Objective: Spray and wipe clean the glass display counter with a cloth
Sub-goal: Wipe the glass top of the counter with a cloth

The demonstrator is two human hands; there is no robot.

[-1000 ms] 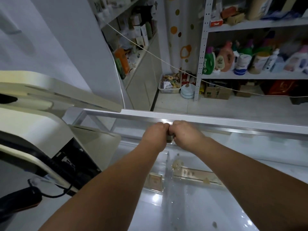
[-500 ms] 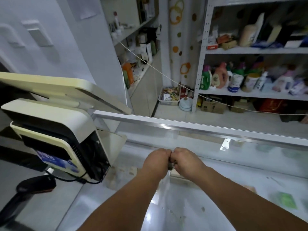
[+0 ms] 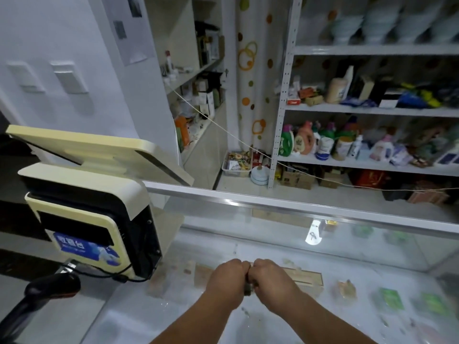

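- The scanner (image 3: 52,285) and the till (image 3: 94,219) stand on the left end of the counter (image 3: 298,204). The till's cable (image 3: 111,275) lies loose on the top.
- The left hand (image 3: 226,281) is a fist, with the fingers curled under and pressed together.
- A small dark piece shows between the fists, probably the cloth (image 3: 248,289), bunched low over the glass. I cannot tell if it touches the glass.
- The right hand (image 3: 270,281) is curled the same way and touches the left one.
- Risk: I think a stroke to the left could catch the cable or push liquid under the till.
- Risk: a cloth bunched so tightly covers little, so specks on the glass to the right may remain.
- Risk: two fists pressing hard on one place could strain the glass.
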